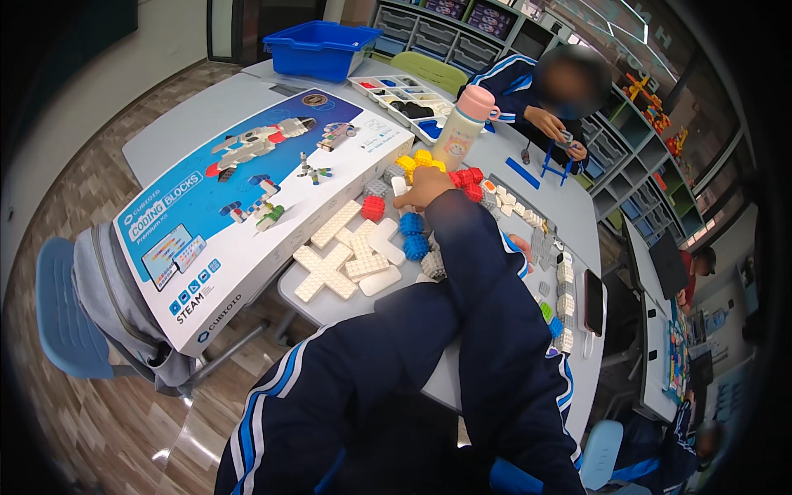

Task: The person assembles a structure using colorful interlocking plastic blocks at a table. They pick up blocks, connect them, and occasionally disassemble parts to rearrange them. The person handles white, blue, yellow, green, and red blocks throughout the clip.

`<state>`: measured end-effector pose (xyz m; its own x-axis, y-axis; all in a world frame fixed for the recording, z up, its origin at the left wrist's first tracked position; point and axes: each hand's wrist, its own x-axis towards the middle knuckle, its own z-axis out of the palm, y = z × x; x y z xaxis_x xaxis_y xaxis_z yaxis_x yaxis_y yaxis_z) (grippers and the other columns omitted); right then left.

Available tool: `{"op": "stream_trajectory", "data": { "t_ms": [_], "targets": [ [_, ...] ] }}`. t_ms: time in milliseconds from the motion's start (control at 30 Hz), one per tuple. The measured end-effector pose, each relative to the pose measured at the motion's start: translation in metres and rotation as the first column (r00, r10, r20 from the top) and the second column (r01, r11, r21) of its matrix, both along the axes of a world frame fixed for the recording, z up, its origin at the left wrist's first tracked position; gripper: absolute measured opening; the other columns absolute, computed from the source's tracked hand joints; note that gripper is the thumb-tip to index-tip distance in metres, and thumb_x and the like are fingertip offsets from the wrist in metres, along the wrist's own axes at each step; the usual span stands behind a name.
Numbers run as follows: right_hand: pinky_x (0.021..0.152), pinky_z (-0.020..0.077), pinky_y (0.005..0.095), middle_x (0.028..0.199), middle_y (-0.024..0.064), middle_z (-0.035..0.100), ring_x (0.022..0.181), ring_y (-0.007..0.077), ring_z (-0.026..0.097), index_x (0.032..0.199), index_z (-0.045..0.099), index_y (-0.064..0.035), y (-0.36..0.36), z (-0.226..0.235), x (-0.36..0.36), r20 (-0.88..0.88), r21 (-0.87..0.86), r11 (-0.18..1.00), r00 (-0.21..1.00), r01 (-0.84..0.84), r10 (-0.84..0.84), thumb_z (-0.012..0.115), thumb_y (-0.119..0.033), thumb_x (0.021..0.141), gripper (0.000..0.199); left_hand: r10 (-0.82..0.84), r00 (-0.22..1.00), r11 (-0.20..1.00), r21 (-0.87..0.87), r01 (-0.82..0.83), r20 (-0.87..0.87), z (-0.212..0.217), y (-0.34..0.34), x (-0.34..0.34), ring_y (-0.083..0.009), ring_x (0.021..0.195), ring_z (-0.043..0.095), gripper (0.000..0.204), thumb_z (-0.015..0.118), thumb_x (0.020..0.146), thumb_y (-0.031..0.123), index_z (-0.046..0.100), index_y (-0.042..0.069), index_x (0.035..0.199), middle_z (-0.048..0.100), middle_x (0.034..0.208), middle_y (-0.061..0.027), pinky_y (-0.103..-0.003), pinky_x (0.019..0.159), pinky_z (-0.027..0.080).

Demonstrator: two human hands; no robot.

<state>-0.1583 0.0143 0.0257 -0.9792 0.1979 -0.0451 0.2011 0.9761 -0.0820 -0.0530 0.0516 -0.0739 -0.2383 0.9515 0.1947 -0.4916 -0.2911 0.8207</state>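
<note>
My left hand (425,188) reaches across the grey table (177,124) into a pile of toy building blocks. Its fingers are curled around a white block (401,187). Yellow blocks (419,160) lie just beyond the hand, red blocks (468,180) to its right and blue blocks (412,235) just in front of it. My dark blue sleeve covers most of my right hand (520,245); only its fingertips show, beside grey and white blocks (563,297). Flat white cross-shaped plates (338,264) lie to the left of my arm.
A big blue-and-white kit box (239,206) fills the table's left side. Behind the pile stand a pink-capped bottle (462,124), a parts tray (404,95) and a blue bin (322,45). A phone (594,301) lies right. Another person (561,91) sits opposite. A chair (58,305) stands left.
</note>
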Motion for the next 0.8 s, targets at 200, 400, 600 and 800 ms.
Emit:
{"op": "stream_trajectory", "data": {
  "t_ms": [200,400,600,800],
  "targets": [
    [0.063,0.0573,0.0312,0.068,0.0112,0.072,0.063,0.0174,0.072,0.081,0.072,0.0031,0.008,0.011,0.006,-0.117,-0.207,0.966,0.976,0.157,-0.184,0.082,-0.038,0.064,0.046,0.001,1.000,1.000,-0.031,0.000,0.021,-0.005,0.006,0.002,-0.0245,0.097,0.067,0.043,0.064,0.093,0.021,0.046,-0.001,0.126,0.066,0.108,-0.0185,-0.031,0.084,0.054],
    [0.089,0.0552,0.0375,0.110,0.0184,0.069,0.103,0.0285,0.068,0.106,0.071,-0.0021,0.002,0.007,0.005,0.046,0.012,0.982,0.981,0.189,-0.190,0.083,-0.035,0.065,0.054,-0.035,0.999,0.998,-0.056,0.037,0.038,-0.003,0.004,0.000,-0.0230,0.094,0.067,0.041,0.064,0.093,0.020,0.048,0.000,0.125,0.066,0.107,-0.0181,-0.031,0.082,0.054],
    [0.076,0.0581,0.0390,0.099,0.0182,0.071,0.090,0.0308,0.071,0.097,0.072,-0.0006,-0.012,0.002,0.015,-0.084,0.236,0.965,0.992,0.111,-0.093,0.082,-0.035,0.065,0.048,-0.021,1.000,0.999,-0.040,0.021,0.016,-0.002,-0.002,0.003,-0.0231,0.094,0.067,0.040,0.063,0.093,0.019,0.048,0.000,0.124,0.066,0.107,-0.0177,-0.031,0.081,0.054],
    [0.076,0.0574,0.0372,0.105,0.0142,0.070,0.100,0.0271,0.069,0.106,0.071,-0.0031,0.004,0.039,0.027,0.207,-0.147,0.987,0.974,-0.067,0.097,0.083,-0.035,0.069,0.051,-0.009,1.000,1.000,-0.021,0.009,0.005,-0.004,-0.002,0.004,-0.0231,0.093,0.067,0.038,0.062,0.093,0.019,0.049,0.000,0.123,0.066,0.106,-0.0173,-0.031,0.081,0.054]
  ]
}}
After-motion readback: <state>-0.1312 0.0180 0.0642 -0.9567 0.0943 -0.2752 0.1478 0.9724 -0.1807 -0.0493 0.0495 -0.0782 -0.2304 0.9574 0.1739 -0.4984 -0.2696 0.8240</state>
